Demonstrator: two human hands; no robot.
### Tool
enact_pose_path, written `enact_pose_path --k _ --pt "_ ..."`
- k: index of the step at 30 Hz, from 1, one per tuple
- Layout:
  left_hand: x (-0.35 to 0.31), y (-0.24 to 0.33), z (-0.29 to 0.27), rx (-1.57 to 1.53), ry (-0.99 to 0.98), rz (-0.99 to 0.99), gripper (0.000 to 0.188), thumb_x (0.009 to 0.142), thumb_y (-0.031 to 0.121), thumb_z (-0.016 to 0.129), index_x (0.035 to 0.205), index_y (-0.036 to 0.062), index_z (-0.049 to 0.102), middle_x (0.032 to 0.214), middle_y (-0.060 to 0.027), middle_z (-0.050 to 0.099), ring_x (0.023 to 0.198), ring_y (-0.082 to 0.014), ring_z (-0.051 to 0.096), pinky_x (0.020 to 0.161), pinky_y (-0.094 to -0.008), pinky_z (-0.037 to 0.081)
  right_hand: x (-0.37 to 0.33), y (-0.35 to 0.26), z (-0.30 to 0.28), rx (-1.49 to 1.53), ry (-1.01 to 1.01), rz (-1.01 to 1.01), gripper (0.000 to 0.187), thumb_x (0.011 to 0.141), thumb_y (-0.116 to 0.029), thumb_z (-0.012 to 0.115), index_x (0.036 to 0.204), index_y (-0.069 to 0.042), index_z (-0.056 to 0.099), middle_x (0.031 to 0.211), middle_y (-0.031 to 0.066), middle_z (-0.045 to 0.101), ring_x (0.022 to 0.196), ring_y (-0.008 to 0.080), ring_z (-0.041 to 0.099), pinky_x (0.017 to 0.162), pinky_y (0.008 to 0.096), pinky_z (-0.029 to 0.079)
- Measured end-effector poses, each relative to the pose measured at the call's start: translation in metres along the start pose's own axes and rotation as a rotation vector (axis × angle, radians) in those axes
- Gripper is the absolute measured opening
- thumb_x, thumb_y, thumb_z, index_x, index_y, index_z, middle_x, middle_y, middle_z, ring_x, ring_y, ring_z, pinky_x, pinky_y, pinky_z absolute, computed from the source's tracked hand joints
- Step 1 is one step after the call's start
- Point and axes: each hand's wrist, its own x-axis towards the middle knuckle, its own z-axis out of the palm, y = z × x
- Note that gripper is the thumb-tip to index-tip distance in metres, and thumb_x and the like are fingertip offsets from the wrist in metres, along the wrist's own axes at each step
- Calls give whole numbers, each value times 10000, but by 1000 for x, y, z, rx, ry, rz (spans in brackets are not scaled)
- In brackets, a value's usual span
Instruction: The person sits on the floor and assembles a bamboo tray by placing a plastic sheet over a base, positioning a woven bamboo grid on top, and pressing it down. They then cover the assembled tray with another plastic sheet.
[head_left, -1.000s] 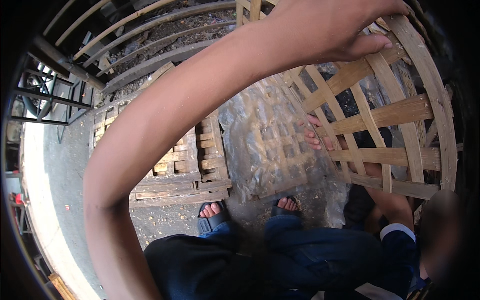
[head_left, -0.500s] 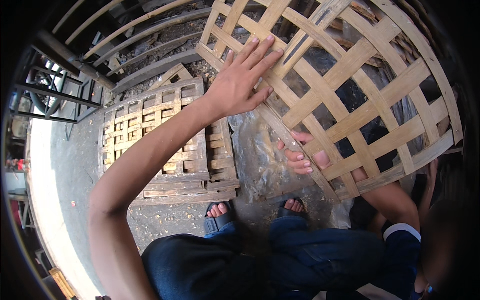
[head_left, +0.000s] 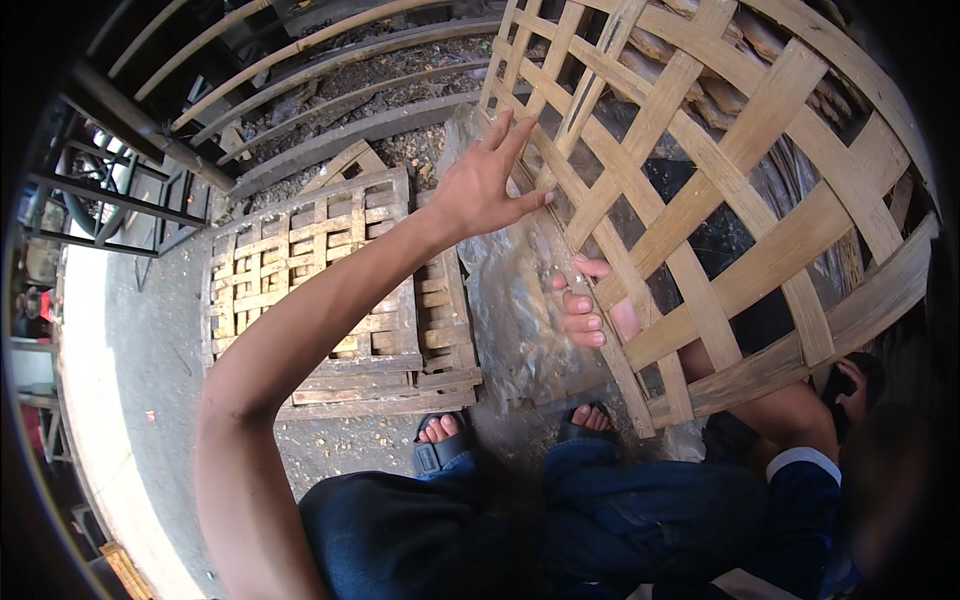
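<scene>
beyond the floor in the head view, long curved slats (head_left: 340,60) cross dark, littered ground. grey concrete (head_left: 180,320), crumb-strewn and sunlit at left, bears stacked lattice panels (head_left: 312,262) and crinkled clear plastic (head_left: 515,310). 1 woven panel (head_left: 715,182) tilts at right: the right hand (head_left: 590,308) curls round its edge; the left hand (head_left: 490,186), fingers spread, grips nothing, contact unclear.

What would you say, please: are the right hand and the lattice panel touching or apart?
Touching. The head view shows the right hand gripping the panel, its fingers curled around the left edge.
</scene>
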Motion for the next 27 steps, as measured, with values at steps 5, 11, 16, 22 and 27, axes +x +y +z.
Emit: enact_pose_path --k 5,11,16,22,27 --pt "5 0 0 -168 3 40 971 843 438 786 1579 102 248 1596 -274 288 1243 -424 586 1021 -455 513 9 8 -7 38 67 -150 331 1061 -405 489 1074 -88 582 721 22 544 629 218 546 564 384 464" --pt "10 16 7 -873 -180 -256 651 983 308 618 1535 77 361 1516 -180 452 1108 -288 663 920 -406 546 15 1 -101 13 78 -262 321 1048 -396 517 1077 -88 602 752 49 612 658 249 581 607 416 477" --pt "-6 -12 -11 -1418 -160 -356 593 1067 480 375 1468 46 421 1323 -165 535 1069 -314 665 862 -441 575 26 8 -54 -350 745 -584 406 1026 -387 492 1239 -51 573 1052 80 612 890 192 610 831 391 521" --pt "14 -25 -54 -1484 -194 -437 1004 924 812 250 1523 10 316 1396 -228 533 1168 -360 640 943 -544 579 -24 -56 -102 -867 1060 -856 348 984 -336 554 1169 -41 561 924 26 607 842 116 576 678 350 495" --pt "1 -35 -53 -1164 -132 -603 725 1004 582 494 1447 15 403 1275 -149 579 982 -235 671 800 -444 611 -43 -88 -118 -1123 1033 -1060 269 981 -257 621 1118 -26 611 971 44 662 868 110 611 704 303 505"
